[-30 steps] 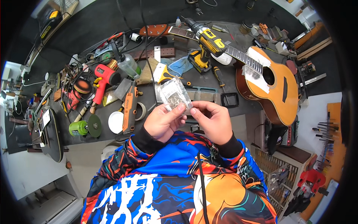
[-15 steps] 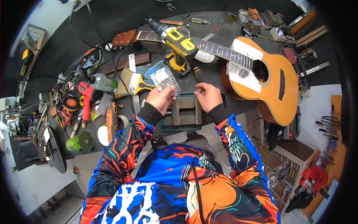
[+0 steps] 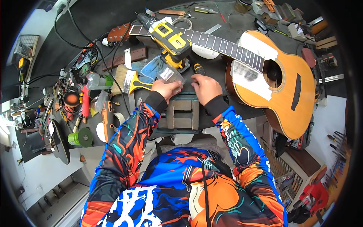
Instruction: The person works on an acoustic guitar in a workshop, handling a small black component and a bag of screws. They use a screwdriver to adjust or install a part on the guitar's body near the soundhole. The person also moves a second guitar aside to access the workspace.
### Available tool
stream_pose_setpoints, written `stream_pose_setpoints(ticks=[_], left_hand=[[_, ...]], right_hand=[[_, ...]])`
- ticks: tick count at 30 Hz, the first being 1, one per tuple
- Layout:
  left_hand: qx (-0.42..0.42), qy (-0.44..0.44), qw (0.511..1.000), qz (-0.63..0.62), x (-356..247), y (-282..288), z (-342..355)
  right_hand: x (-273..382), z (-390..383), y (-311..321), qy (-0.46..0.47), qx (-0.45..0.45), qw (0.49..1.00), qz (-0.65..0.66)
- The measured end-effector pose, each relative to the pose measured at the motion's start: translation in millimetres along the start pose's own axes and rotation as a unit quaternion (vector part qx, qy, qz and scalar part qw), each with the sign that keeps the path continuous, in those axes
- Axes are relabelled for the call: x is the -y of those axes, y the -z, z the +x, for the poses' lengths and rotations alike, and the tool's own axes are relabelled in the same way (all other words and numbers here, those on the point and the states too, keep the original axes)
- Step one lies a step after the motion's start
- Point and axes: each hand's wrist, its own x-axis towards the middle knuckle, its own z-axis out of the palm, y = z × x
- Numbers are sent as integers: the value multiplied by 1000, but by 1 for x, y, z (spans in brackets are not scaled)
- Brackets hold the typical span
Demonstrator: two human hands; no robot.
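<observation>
My left hand (image 3: 165,90) pinches a small clear plastic bag (image 3: 171,74) with a white label. What lies inside the bag is too small to name. Just right of it, my right hand (image 3: 207,89) has its thumb and fingers drawn together; whatever they hold, if anything, is hidden. A yellow-and-black screwdriver (image 3: 199,69) lies just beyond the right fingertips. Between my wrists and nearer to me is a bench vise (image 3: 183,114). A wide brush (image 3: 133,82) with a yellow-and-black handle rests left of my left hand.
A yellow cordless drill (image 3: 172,39) stands beyond my hands, before the guitar's neck. The acoustic guitar (image 3: 285,98) lies at the right, white sheets taped on its top. At left are a pink tool (image 3: 85,101), an orange tool (image 3: 108,117), a green disc (image 3: 85,137) and tangled cables.
The view has shifted a little. Both hands have moved slightly farther away, past the vise, and the right fingertips have come close to the screwdriver. The bag stays in my left hand.
</observation>
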Motion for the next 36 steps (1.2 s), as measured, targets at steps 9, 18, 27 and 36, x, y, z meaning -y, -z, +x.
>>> stream_pose_setpoints(ticks=[9,18,27,36], left_hand=[[2,-5,997,80,4,-7,15],[65,-54,973,213,3,-2,31],[32,-86,949,302,4,-3,30],[26,-89,939,333,4,-10,29]], right_hand=[[-4,-50,29,-88,-68,986,126],[-10,-77,26,-119,-92,975,164],[-12,-89,23,-123,-97,973,171],[-14,-92,22,-111,-106,971,183]])
